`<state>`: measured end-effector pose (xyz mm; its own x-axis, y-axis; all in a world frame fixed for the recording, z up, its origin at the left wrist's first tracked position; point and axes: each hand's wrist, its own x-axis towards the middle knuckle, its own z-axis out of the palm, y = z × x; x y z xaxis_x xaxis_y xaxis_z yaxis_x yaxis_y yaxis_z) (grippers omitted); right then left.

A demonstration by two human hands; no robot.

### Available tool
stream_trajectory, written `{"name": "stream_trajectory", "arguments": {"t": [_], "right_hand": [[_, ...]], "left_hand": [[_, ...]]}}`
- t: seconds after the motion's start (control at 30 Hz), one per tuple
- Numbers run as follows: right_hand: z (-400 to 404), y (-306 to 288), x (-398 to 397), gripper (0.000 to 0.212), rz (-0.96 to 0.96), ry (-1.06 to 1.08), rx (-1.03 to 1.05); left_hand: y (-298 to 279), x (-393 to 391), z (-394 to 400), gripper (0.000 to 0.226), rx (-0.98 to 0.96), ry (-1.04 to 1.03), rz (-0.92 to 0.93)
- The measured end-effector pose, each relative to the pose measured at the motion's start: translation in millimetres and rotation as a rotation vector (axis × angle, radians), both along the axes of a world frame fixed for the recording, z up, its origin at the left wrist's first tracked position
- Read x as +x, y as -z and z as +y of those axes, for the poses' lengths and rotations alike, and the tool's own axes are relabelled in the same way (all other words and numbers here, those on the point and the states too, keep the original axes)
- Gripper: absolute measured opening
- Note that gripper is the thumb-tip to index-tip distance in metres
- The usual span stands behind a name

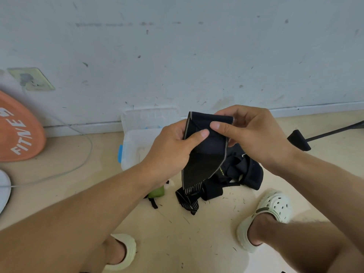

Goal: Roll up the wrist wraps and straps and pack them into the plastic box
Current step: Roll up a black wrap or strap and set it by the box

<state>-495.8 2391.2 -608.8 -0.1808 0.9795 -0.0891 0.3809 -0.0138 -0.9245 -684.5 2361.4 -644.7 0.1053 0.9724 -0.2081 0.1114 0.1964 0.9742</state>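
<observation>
Where it hangs, black grey-edged wrist wrap (pixel 204 154)

White capitals reading "FITNE" run across the round orange plate (pixel 17 133) at far left. Small yellowish lettering on the black fabric wrap (pixel 221 171) is illegible.

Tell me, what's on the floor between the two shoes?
Only bare floor with small dark specks lies between the left shoe and the right shoe, in the head view.

A black elastic wrist wrap with grey edging (pixel 204 154) hung folded above a black strap pile (pixel 236 172), beside an open clear plastic box (pixel 134 148).
</observation>
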Motion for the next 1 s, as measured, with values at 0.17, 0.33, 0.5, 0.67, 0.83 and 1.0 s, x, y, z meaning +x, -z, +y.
{"name": "stream_trajectory", "arguments": {"t": [0.17, 0.33, 0.5, 0.67, 0.83, 1.0], "right_hand": [[-0.3, 3.1, 2.3, 0.012, -0.027, -0.019, 0.004], [-6.4, 1.5, 1.2, 0.024, -0.181, -0.097, 0.255], [-9.4, 10.3, 2.2, 0.039, -0.420, -0.320, 0.458], [-6.4, 14.2, 1.5, 0.010, -0.415, -0.188, 0.464], [-9.1, 10.8, -2.2, 0.008, -0.411, -0.134, 0.395], [-4.3, 2.6, -1.9, 0.014, -0.286, 0.041, 0.313]], "left_hand": [[-1.5, 3.8, -2.0, 0.022, -0.014, -0.017, 0.018], [-3.2, 4.8, -1.8, 0.023, -0.106, -0.062, -0.067], [-3.8, 0.3, 2.2, 0.030, -0.194, -0.160, -0.129], [-3.4, 1.3, 4.0, 0.030, -0.206, -0.143, -0.137], [-3.9, 0.6, 3.2, 0.032, -0.141, -0.041, -0.036], [2.4, 4.9, -2.3, 0.029, -0.119, 0.040, 0.068]]}}
